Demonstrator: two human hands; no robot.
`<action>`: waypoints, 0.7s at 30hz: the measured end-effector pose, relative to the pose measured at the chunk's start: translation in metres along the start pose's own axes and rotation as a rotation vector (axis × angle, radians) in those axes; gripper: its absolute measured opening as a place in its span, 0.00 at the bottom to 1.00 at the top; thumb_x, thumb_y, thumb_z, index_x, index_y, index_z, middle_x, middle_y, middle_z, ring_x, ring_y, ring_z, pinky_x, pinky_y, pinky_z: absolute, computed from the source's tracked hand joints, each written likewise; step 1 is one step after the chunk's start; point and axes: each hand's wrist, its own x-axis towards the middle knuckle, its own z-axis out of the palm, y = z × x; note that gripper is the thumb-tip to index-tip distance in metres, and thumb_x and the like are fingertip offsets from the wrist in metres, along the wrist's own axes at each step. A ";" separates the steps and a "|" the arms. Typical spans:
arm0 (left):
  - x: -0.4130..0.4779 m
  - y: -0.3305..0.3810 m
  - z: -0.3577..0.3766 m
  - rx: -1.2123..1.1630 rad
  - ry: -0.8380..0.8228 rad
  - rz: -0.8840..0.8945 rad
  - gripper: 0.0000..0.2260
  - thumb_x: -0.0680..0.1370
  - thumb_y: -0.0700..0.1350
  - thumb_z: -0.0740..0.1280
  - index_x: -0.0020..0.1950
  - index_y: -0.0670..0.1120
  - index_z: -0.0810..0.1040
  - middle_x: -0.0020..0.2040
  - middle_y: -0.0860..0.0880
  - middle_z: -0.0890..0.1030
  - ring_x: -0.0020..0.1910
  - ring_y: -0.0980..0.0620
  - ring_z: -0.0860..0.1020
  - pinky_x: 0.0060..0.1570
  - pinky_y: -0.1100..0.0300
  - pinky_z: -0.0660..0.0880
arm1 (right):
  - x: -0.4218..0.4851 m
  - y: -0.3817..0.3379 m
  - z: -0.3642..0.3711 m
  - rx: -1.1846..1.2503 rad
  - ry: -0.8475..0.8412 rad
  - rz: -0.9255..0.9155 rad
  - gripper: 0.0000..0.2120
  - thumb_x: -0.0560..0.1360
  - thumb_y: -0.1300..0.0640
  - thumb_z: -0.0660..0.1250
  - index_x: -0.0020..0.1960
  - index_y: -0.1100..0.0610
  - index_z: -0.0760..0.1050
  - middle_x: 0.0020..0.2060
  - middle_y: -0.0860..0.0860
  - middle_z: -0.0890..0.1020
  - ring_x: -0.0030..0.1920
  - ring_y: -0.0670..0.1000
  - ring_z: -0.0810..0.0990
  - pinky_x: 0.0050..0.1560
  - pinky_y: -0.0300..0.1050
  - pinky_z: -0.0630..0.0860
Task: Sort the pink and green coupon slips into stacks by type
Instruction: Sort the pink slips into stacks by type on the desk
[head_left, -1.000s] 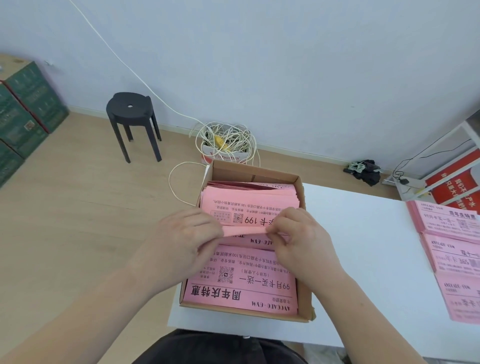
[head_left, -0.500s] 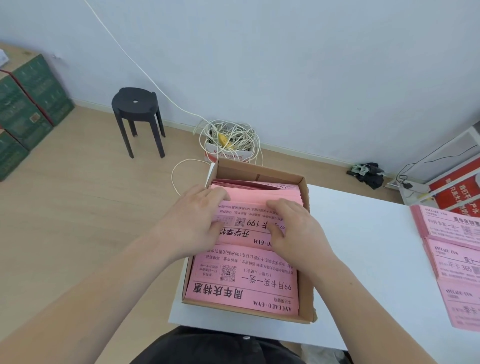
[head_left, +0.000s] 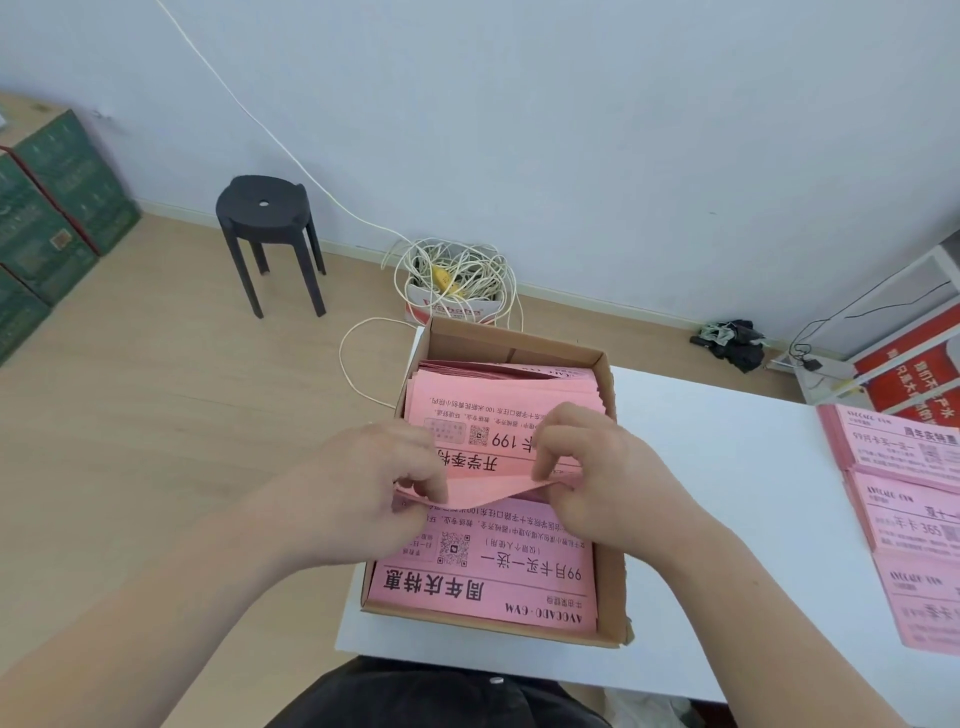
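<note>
On the counter (head_left: 727, 519), the box (head_left: 519, 345) is seen to be nearly full of pink slips (head_left: 483, 582), so most of the sorting is judged to remain. Well right of the box, three pink stacks (head_left: 904, 467) are already laid out; no green slips are seen. Over the box's middle, one slip (head_left: 483, 491) is pinched at its ends by the left hand (head_left: 363, 483) and right hand (head_left: 597, 478), fingers curled, and held just above the pile.

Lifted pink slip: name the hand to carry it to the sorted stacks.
Right, probably: left hand and right hand both pinch the slip over the box, but the stacks lie at the table's right edge, nearer the right hand.
</note>
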 end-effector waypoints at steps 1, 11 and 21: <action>0.000 -0.001 0.002 0.023 0.009 -0.002 0.10 0.69 0.38 0.68 0.42 0.54 0.81 0.42 0.61 0.77 0.47 0.63 0.75 0.43 0.70 0.69 | 0.003 -0.002 -0.005 -0.020 -0.037 0.019 0.10 0.68 0.54 0.77 0.43 0.45 0.78 0.58 0.36 0.76 0.62 0.44 0.75 0.57 0.48 0.77; 0.026 -0.007 0.000 0.203 0.173 -0.044 0.10 0.71 0.38 0.68 0.49 0.50 0.76 0.71 0.47 0.75 0.73 0.49 0.69 0.69 0.62 0.63 | 0.029 -0.007 -0.007 -0.245 -0.149 0.151 0.39 0.71 0.37 0.74 0.78 0.41 0.63 0.71 0.40 0.73 0.72 0.48 0.69 0.70 0.50 0.70; 0.039 -0.009 0.000 0.220 0.108 -0.077 0.07 0.73 0.46 0.69 0.46 0.52 0.72 0.52 0.56 0.75 0.56 0.52 0.73 0.56 0.57 0.73 | 0.024 0.003 0.004 -0.080 0.026 0.092 0.31 0.71 0.42 0.76 0.72 0.43 0.72 0.62 0.38 0.72 0.66 0.45 0.70 0.65 0.45 0.72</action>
